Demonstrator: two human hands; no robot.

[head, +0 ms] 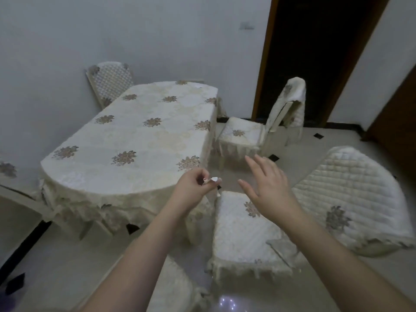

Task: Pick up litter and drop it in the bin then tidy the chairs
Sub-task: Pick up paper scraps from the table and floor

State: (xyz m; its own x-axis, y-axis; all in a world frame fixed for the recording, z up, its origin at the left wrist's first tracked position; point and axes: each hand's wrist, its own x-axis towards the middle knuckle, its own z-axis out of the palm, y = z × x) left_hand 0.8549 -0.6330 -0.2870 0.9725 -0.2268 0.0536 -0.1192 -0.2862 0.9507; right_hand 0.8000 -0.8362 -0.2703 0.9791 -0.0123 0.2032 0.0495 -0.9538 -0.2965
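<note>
A person's two bare forearms reach in from the bottom of the frame. The left hand (195, 188), near the centre, pinches a small scrap of white litter (213, 179) between thumb and fingertips, just past the near right edge of the desk (135, 140). The desk fills the centre left under a cream floral cloth. The right hand (267, 181), right of centre, is spread with straight fingers and holds nothing, above a covered chair (243, 235) at lower centre. A second chair (258, 131) stands at the desk's far right corner, beside a dark doorway (315, 52). A third chair (112, 82) sits at upper left, against the wall.
</note>
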